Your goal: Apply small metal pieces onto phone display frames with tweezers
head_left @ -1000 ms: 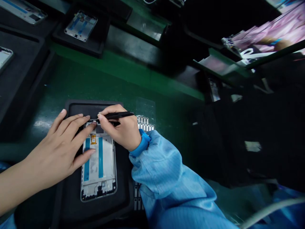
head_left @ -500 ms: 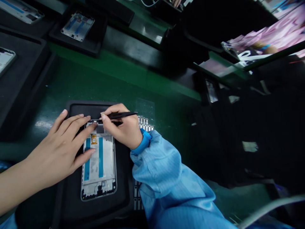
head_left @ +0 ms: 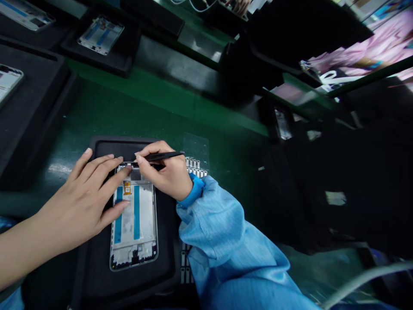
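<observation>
A phone mid-frame with a screen assembly (head_left: 146,219), silver with two blue strips and a small orange flex cable (head_left: 127,188), lies in a black foam tray (head_left: 97,275). My left hand (head_left: 87,198) rests over its upper left side with fingers spread, the index fingertip touching near the top edge. Between the thumb and fingers of my right hand (head_left: 166,172) is a black pen-like tool, probably tweezers (head_left: 166,155). Its tip points at the frame's top edge and is partly hidden by my fingers. A blue band circles my right wrist.
Small metal parts in rows on a clear sheet (head_left: 196,144) lie right of the tray. Another foam tray (head_left: 129,64) with a phone frame (head_left: 101,34) stands at the back left, beside stacked trays (head_left: 32,94). A person in pink (head_left: 383,47) is at upper right.
Both hands and the phone frame stay almost where they were. The background has shifted slightly as the head camera moved.
</observation>
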`<state>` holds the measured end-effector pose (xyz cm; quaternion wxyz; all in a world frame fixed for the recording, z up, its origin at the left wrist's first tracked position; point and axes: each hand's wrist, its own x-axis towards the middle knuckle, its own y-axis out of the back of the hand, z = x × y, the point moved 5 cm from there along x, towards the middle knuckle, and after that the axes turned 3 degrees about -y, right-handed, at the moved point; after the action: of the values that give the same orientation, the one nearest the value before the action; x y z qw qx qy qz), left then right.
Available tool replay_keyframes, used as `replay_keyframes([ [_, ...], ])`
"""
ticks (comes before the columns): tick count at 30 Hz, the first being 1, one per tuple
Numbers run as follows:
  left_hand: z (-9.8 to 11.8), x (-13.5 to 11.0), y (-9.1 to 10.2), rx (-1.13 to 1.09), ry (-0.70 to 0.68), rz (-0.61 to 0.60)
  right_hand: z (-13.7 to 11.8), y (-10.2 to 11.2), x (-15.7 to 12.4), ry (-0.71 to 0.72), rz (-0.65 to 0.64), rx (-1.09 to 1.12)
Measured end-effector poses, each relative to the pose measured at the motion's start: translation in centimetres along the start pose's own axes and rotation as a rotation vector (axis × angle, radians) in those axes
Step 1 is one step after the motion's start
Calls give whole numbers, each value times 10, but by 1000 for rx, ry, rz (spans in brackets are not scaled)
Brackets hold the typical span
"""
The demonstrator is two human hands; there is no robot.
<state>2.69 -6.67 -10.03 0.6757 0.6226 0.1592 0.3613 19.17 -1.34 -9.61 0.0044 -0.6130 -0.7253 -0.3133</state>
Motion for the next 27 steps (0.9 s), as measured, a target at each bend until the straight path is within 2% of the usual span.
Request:
replay_keyframes([
  [6,1,1,1,-2,-3,7,-7,3,-2,156,54,-44],
  [10,2,2,2,14,-19,5,-7,10,-2,151,149,15],
  [14,2,2,2,29,-21,-6,-6,8,-1,129,94,2],
  [19,2,1,1,32,-20,-5,-6,4,-1,190,40,-34],
  [24,2,1,1,47,-30,11,-12,2,-1,346,-14,-101],
  [27,2,1,0,57,-27,4,-16,2,-6,471,-89,-144],
])
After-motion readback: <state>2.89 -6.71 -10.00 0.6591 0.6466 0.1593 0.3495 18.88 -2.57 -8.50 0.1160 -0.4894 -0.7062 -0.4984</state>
